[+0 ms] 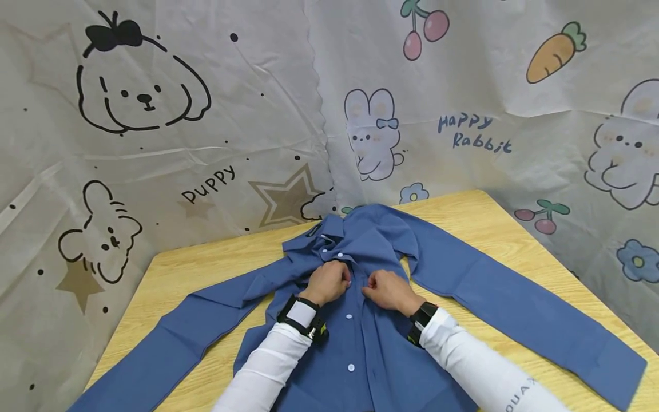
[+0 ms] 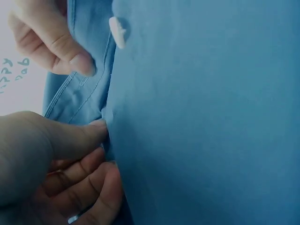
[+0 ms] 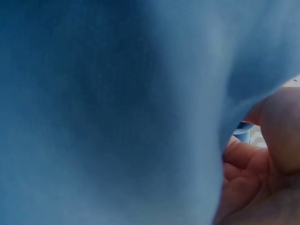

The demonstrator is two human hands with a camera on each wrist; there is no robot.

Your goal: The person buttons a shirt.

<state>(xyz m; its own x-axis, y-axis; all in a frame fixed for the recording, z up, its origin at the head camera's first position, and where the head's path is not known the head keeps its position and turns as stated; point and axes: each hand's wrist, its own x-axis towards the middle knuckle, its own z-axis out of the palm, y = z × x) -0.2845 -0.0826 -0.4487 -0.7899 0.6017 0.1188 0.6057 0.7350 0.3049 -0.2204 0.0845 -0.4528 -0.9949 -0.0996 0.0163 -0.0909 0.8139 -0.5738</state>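
A blue long-sleeved button-up shirt [image 1: 401,366] lies front up, collar at the far end and sleeves spread to both sides. At its upper front, my left hand [image 1: 328,281] pinches the edge of the button side; in the left wrist view the thumb [image 2: 89,133] presses on that edge, below a white button [image 2: 118,33]. My right hand [image 1: 390,290] grips the opposite front edge a short way across, its thumb [image 2: 82,63] on the stitched strip beside a buttonhole [image 2: 84,80]. Blue cloth fills most of the right wrist view, partly covering the right hand [image 3: 248,183].
Under the shirt is a light wood-grain table [image 1: 201,260]. A white cartoon-printed curtain [image 1: 268,114] hangs behind it and along its sides. More white buttons [image 1: 349,316] run down the shirt front, and the right sleeve [image 1: 535,320] reaches toward the table's right edge.
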